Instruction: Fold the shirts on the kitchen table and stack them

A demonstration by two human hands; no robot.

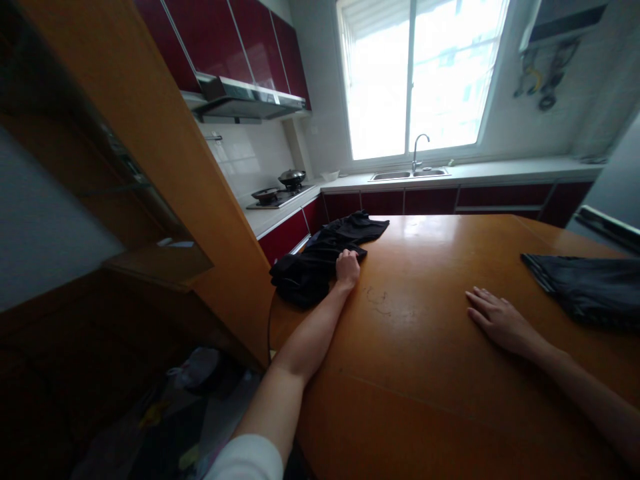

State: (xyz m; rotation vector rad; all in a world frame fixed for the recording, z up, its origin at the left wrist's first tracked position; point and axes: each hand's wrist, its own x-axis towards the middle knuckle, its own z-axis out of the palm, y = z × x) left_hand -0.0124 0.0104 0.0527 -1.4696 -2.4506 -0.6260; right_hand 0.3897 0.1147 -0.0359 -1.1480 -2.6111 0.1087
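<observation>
On the brown table (425,373), black clothing (311,267) is lying bunched along the left edge, its long axis running from near left to far right. A dark folded garment (600,287) is resting at the right side. The clothing is spreading left of and beyond your left hand (348,269), whose curled fingers are gripping its right edge; you are stretching that arm forward, while your right hand (503,321) is lying palm-down, fingers slightly spread.
</observation>
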